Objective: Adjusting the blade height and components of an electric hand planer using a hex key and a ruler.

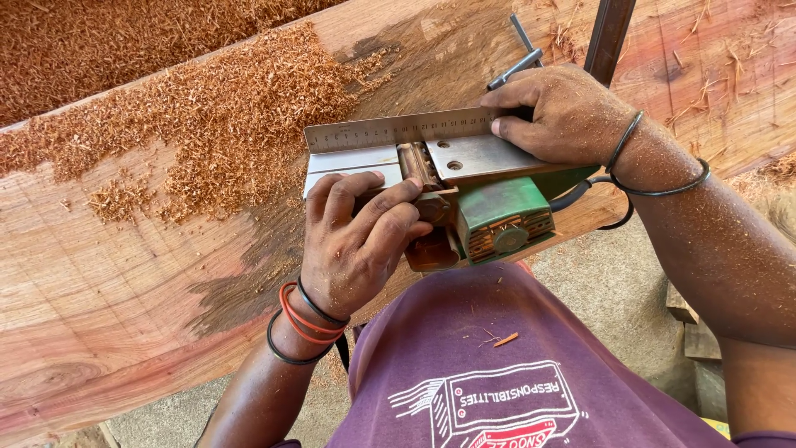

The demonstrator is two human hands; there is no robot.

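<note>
Head view, looking down. A green planer (497, 217) lies upside down on the edge of a wide slab (124, 274), its metal sole (464, 156) facing up. I take the planer as my landmark.

Left hand (356, 245): sits on the planer's near-left side, fingers curled and clenched around the cutter area at the gap in the sole. Whether it pinches a small part there I cannot tell; the fingers hide it. Red and black bands on that wrist.

Right hand (564, 116): rests on the planer's far-right end, fingers pressing a steel ruler (390, 131) down against the sole. The grip is a flat clamp on the ruler, thumb tip at its near edge. The ruler stands on edge along the far side of the sole, running left past the cutter gap.

A black cord (618, 222) leaves the planer's right side and loops under the right wrist.

A metal T-wrench (518, 62) lies on the slab just beyond the right hand. A heap of reddish shavings (224, 116) covers the slab left of and beyond the planer. More shavings lie beyond the slab's far edge. A dark stain marks the slab just left of the left hand.
</note>
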